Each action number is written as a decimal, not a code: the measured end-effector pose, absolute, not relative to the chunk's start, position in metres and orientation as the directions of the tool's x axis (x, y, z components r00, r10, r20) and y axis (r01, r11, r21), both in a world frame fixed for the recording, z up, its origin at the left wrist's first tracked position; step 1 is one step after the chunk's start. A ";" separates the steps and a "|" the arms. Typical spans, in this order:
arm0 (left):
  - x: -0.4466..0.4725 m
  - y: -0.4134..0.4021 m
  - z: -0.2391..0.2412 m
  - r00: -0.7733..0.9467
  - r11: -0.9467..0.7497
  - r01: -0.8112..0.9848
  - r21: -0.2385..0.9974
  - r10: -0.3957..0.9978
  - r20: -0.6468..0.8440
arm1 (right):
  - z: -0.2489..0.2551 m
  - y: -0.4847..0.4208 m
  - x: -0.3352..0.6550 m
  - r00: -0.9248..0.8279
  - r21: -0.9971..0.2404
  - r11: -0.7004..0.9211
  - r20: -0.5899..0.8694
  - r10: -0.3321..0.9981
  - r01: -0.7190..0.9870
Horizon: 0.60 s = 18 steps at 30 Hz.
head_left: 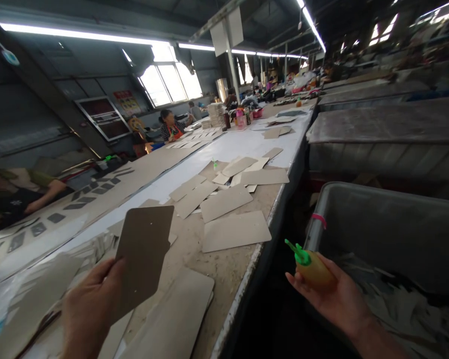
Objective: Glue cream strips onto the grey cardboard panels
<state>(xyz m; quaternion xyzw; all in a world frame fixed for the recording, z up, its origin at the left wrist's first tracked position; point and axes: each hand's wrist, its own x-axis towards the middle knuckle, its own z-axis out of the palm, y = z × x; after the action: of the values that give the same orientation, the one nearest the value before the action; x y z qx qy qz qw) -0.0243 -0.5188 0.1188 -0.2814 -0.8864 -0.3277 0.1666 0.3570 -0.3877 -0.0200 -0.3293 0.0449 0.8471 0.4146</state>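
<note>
Left hand [93, 301]: closed in a pinch on the near edge of a brown panel [145, 244], which is held raised over the desk [228, 271]. Panel looks thin, light and stiff, like board; my guess is it would crease at a corner before snapping. Edge seems the place to hold it, clear of the small notch on its right side.

Right hand [342, 296]: palm up, fingers half curled, a squeeze bottle [316, 271] cradled in it, out past the desk's edge. Green nozzle points up and left. Bottle is probably soft-walled; a hard grip might force out the contents, so a loose hold round the body suits it.

Around: loose panels [235, 232] overlap untidily on the desk, a green-tipped bottle [214, 164] among them. The heap leaves little room for laying one flat. Grey bin [389, 192] with scraps [407, 309] beside the right hand; its rim could catch the wrist. Across the desk, a co-worker [22, 194] sits near rows of dark pieces [56, 218].
</note>
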 end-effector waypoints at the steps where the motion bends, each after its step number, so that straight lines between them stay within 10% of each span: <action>1: -0.024 -0.513 0.120 -0.803 0.661 0.585 0.470 0.393 0.448 | -0.022 -0.388 0.359 -0.433 -0.182 -0.657 -0.621 0.653 -0.731; 18: -0.062 -0.496 0.112 -0.583 0.699 0.715 0.010 0.588 0.561 | -0.038 -0.366 0.366 -0.364 -0.162 -0.669 -0.735 0.573 -0.726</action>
<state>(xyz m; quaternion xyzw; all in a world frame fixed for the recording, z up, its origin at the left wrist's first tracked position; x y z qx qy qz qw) -0.0625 -0.4961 0.1122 -0.3693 -0.8819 -0.1179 0.2684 0.3657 -0.3664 -0.0376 -0.4020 0.0954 0.8202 0.3958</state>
